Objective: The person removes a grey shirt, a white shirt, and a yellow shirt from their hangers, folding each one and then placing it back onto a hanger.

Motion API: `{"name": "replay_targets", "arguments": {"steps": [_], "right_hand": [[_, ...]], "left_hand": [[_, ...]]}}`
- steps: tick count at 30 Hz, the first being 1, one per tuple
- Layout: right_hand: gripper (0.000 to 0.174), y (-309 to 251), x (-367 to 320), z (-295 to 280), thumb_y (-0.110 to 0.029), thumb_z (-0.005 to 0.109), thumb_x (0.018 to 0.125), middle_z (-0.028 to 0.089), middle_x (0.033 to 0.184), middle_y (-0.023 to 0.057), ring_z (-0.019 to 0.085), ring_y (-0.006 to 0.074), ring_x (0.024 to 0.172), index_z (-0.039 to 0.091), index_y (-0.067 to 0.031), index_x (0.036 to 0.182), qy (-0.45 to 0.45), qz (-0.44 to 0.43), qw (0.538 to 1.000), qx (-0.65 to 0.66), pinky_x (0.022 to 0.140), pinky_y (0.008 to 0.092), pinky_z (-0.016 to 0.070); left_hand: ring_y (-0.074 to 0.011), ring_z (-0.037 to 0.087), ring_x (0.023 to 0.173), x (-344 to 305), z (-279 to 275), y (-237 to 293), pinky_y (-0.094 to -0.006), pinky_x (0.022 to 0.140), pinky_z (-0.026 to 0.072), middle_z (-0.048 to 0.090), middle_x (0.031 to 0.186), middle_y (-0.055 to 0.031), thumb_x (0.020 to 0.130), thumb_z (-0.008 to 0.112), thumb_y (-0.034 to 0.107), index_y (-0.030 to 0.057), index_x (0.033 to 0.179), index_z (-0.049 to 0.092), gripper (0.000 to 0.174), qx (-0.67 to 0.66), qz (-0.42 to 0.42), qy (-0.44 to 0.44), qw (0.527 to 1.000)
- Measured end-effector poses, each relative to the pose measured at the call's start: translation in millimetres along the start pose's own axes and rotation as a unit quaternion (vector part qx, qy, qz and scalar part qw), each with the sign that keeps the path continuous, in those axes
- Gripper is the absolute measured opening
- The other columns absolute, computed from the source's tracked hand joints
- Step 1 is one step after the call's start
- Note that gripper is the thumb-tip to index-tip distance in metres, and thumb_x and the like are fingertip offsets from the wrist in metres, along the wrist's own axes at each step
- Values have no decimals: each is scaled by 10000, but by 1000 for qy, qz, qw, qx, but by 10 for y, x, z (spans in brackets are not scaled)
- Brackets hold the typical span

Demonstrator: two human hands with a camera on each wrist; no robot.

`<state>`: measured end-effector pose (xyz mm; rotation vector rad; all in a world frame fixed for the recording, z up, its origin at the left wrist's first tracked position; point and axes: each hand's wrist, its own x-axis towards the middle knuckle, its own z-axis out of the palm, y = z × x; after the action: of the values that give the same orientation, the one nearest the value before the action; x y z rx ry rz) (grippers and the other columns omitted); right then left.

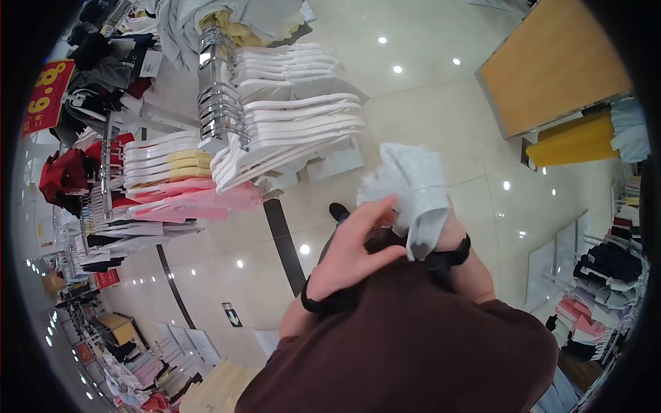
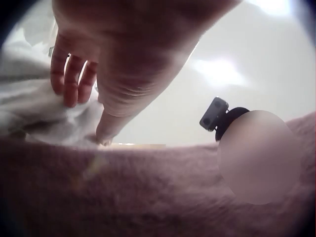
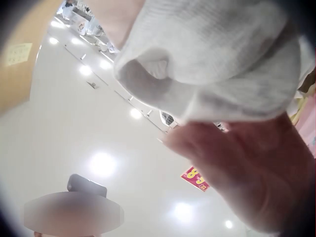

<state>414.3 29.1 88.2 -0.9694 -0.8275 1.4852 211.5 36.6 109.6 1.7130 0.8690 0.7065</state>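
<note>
A light grey garment [image 1: 420, 189], bunched and folded over with a ruffled edge at its left, is held up in front of the chest. My right hand [image 1: 451, 233] grips it from the right; the cloth hides most of the fingers. In the right wrist view, the grey fabric [image 3: 212, 44] hangs in a loose fold close to the camera. My left hand [image 1: 354, 248] is at the garment's left side, thumb stretched out and fingertips right at the cloth. In the left wrist view, the left fingers [image 2: 71, 81] hang relaxed beside the fabric, apart from the thumb.
A chrome rail with many white hangers [image 1: 296, 124] stands ahead to the left, pink clothes [image 1: 200, 196] beside it. A wooden-topped table [image 1: 551, 62] is at the far right, with a yellow garment [image 1: 575, 141] near it. More clothes racks [image 1: 606, 275] line the right side.
</note>
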Motion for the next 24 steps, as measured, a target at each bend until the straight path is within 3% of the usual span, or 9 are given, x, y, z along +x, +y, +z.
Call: {"name": "replay_targets", "arguments": {"steps": [1, 3, 10, 12, 16, 17, 19, 22, 24], "right_hand": [[436, 103, -17, -3, -402, 588, 1036, 674, 1168, 121, 652, 279, 1040, 594, -51, 1293, 21, 123, 967, 223, 896, 439, 528], [367, 213, 34, -52, -382, 492, 1087, 672, 1065, 95, 650, 249, 974, 606, -58, 1216, -85, 182, 915, 348, 860, 397, 542], [316, 267, 190, 194, -302, 447, 1119, 670, 1028, 44, 660, 159, 890, 628, -46, 1160, 23, 318, 915, 248, 812, 317, 557], [359, 539, 174, 164, -305, 425, 1130, 690, 1094, 59, 673, 150, 950, 631, -28, 1229, -32, 297, 926, 233, 841, 284, 556], [362, 496, 179, 215, -269, 521, 1093, 709, 1193, 91, 685, 191, 1043, 615, -13, 1331, -58, 256, 961, 83, 909, 359, 550], [389, 387, 191, 249, -267, 581, 1052, 707, 1194, 122, 685, 247, 1060, 610, -4, 1337, -143, 132, 976, -95, 927, 384, 542], [497, 364, 251, 259, -241, 704, 928, 682, 1169, 215, 656, 409, 1079, 599, 10, 1344, -256, -23, 899, -355, 943, 457, 527], [400, 543, 275, 248, -169, 685, 892, 676, 1131, 216, 635, 435, 1041, 634, -8, 1255, -286, -75, 819, -492, 904, 489, 529], [352, 645, 315, 220, -111, 657, 873, 681, 1110, 181, 640, 417, 1019, 653, -34, 1217, -234, -66, 838, -489, 882, 481, 532]], "left_hand": [[-281, 666, 1016, 36, 24, 51, -374, 911, 548, 655, 1146, -151, 848, 832, 146, 44, 1551, 451, 806, 9, 21, -39, 999], [-271, 656, 972, 65, 95, 31, -375, 882, 549, 641, 1105, -146, 848, 831, 145, 51, 1545, 462, 794, 25, 14, 5, 1000], [-225, 623, 888, 84, 53, -114, -335, 791, 510, 663, 1066, -126, 878, 714, 23, 40, 1390, 625, 520, 66, 12, 89, 994], [-295, 651, 883, 47, 55, -242, -367, 769, 534, 644, 973, -131, 886, 717, 58, 43, 1270, 661, 387, 86, -7, 88, 992], [-242, 614, 819, -46, -75, -236, -349, 754, 508, 630, 909, -106, 949, 677, 61, 13, 1064, 630, 133, 42, -62, 218, 973], [-191, 558, 795, -63, -133, -190, -327, 738, 478, 589, 892, -75, 947, 683, 57, 16, 964, 571, 121, 19, -69, 233, 970], [-173, 536, 794, -121, -167, -259, -315, 729, 461, 561, 882, -62, 926, 691, 40, 23, 942, 551, 141, 2, -63, 263, 963], [-133, 478, 796, -172, -151, -391, -276, 719, 411, 494, 879, -28, 868, 693, -32, 44, 904, 507, 204, -50, -33, 313, 948], [-128, 469, 804, -207, -219, -358, -259, 734, 403, 500, 909, -26, 852, 673, -71, 43, 922, 511, 210, -39, 14, 378, 925]]}}
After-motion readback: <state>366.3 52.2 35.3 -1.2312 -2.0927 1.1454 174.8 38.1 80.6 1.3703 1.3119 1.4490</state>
